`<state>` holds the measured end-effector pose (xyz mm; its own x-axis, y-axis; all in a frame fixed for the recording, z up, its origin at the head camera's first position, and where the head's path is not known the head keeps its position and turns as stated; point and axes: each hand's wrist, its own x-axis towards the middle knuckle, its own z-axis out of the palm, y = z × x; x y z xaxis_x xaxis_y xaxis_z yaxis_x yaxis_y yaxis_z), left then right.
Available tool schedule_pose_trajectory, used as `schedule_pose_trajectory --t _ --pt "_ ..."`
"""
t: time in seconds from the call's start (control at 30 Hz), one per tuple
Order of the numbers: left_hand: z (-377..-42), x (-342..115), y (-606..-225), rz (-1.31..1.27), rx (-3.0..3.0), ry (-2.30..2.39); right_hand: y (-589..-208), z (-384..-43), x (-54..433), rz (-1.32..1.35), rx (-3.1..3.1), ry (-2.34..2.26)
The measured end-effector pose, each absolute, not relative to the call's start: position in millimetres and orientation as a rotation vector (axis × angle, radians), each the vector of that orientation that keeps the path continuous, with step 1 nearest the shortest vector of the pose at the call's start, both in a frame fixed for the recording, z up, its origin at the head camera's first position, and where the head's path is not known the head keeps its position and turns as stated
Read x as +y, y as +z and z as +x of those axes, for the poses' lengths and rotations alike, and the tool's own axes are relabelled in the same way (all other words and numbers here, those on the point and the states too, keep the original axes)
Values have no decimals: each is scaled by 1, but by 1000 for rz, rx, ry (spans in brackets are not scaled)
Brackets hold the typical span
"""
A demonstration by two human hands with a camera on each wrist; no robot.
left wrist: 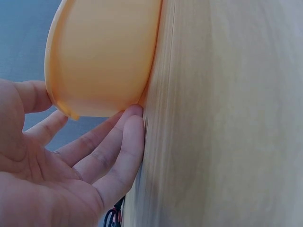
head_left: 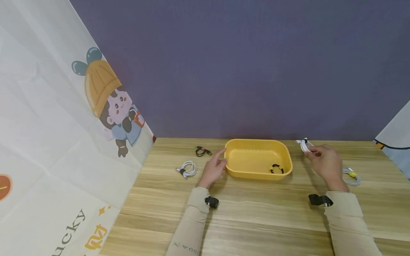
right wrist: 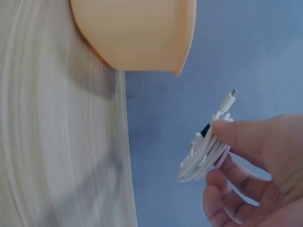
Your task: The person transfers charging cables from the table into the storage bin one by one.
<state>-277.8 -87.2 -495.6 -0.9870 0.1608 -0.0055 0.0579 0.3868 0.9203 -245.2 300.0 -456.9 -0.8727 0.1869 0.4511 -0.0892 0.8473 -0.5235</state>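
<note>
- Currently, the right fingers [right wrist: 244, 179] — nearly closed — pinch a coiled white cable [right wrist: 203, 158].
- Left fingers [left wrist: 130, 146], loosely spread, touch the rounded yellow plastic tray [head_left: 245, 160] beside them.

Right fingers [right wrist: 244, 178] in a pinch

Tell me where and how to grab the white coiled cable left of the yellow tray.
Pinch the white coiled cable at its dark tie, coming from above with the nearer left hand. It lies flat on the table; the tie gathers the strands, while the loops spread apart, so gripping there should hold best.
</note>
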Motion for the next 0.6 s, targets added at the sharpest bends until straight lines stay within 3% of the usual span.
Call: schedule_pose_trajectory --t 0.6 --pt "-279 -87 -497 204 2555 1661 -448 -243 282 3 -2513 792"
